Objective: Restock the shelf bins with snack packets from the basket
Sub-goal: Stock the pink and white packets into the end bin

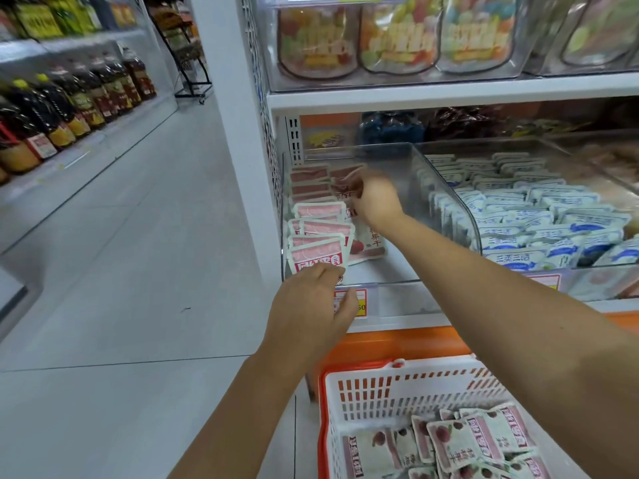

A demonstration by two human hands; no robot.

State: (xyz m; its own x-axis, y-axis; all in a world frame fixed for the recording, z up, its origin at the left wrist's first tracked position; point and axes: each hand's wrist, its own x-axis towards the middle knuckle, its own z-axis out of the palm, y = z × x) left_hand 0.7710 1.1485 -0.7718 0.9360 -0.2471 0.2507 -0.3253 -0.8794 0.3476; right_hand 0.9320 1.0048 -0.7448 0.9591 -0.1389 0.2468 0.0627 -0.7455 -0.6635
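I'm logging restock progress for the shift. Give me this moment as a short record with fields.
left hand: at the front wall of the clear bin, fingers against the front pink packet; grip unclear
right hand: inside the clear bin, over the rear packets, blurred; grip unclear
bin fill: pink packets stand upright along its left side
basket: low at right, holds more such packets
blue-and-white packets: packed right of the clear bin

Pink packets [318, 236] upright in bin [397, 271]; more in basket [397, 385].
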